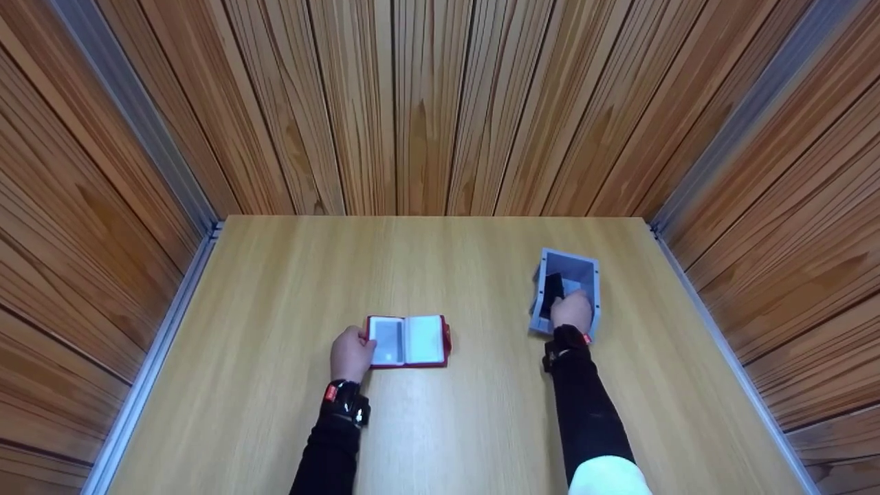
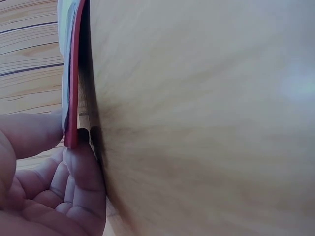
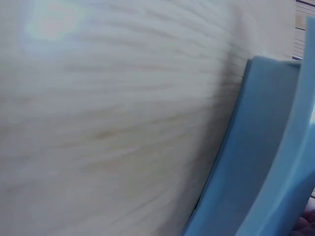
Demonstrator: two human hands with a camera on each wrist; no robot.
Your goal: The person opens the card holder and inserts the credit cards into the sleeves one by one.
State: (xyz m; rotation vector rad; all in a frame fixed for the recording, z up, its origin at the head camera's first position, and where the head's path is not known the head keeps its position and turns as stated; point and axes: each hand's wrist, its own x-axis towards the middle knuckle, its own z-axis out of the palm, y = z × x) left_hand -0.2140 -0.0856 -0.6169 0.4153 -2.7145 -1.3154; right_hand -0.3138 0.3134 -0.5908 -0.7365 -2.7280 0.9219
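Observation:
In the head view my left hand pinches the left edge of a small red case. The case lies spread wide on the table, its white inside showing: a recessed half at left and a flat half at right. In the left wrist view, the thumb is above the red edge and a finger is below it. My right hand reaches into a grey-blue bin. Its fingers are at a black object along the bin's left side; their grip is hidden. The right wrist view mostly shows the bin's outer wall.
A light wooden table lies under both things. Wood-plank walls enclose its back and sides, with metal rails along the side edges. The bin stands right of the case, bare tabletop between them.

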